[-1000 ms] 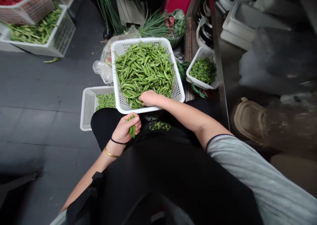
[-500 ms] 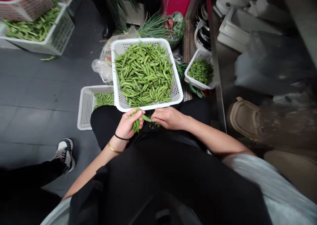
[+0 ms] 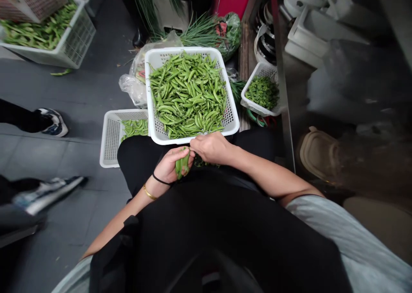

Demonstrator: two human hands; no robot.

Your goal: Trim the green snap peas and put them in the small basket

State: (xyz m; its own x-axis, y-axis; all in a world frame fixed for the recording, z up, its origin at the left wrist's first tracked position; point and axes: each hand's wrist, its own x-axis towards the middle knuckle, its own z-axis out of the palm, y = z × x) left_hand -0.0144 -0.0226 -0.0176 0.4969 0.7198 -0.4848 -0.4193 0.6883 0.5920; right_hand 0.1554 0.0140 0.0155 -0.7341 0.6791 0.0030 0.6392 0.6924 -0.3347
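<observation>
Lap, nearest: black apron across both thighs. My left hand (image 3: 168,167) rests on it, palm up, fingers clenched around a small bunch of green pea pods (image 3: 182,164); the pods stand roughly upright in the fist. Thin black band (image 3: 159,180) and a gold bangle (image 3: 148,193) on that wrist.

My right hand (image 3: 210,148) is just to the right of the left, touching it. Its fingertips (image 3: 193,148) are pinched shut on the upper end of the bunch; which single pod they grip, I cannot tell. A few green scraps (image 3: 207,162) lie on the apron under this hand.

Just beyond both hands: a large square white perforated plastic basket (image 3: 233,117) sits on my knees, heaped with loose green pods (image 3: 188,91).

Left of it, lower, on the grey floor: a second white perforated basket (image 3: 110,139), a thin layer of pods (image 3: 135,127) at its far right corner.

Right of the big basket: a small white basket (image 3: 256,109) of fine green trimmings (image 3: 263,92).

Left, mid-distance: another person's sneaker (image 3: 52,122); a nearer one (image 3: 48,190) is blurred.

Behind the big basket: a crumpled clear plastic bag (image 3: 130,87), then a bundle of long green chives (image 3: 202,30).

Far left: a white basket (image 3: 77,38) of long green beans (image 3: 35,32).
</observation>
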